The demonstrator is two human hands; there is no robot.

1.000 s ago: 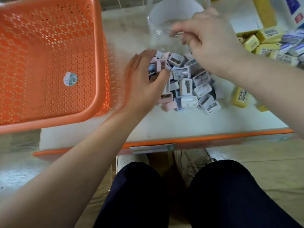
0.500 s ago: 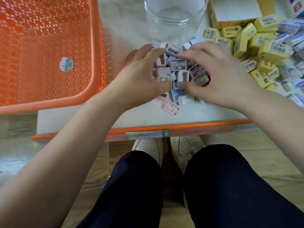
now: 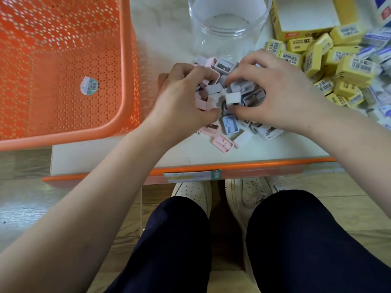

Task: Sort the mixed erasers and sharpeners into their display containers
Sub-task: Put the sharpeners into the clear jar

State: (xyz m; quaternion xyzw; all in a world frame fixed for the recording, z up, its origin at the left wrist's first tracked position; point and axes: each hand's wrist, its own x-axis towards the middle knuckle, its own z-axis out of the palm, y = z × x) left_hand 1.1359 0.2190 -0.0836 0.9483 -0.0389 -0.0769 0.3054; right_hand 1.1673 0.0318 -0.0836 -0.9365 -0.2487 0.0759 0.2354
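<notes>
Gripping small pastel plastic sharpeners (image 3: pixel 229 123), my left hand (image 3: pixel 182 102) and right hand (image 3: pixel 281 96) curl around them; the clear plastic jar (image 3: pixel 228 28) stands just beyond.

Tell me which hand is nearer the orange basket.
Left. The left hand grips sharpeners just right of the orange basket, apart from its wall; the right hand grips sharpeners farther right, across the pile, beside the yellow erasers.
</notes>
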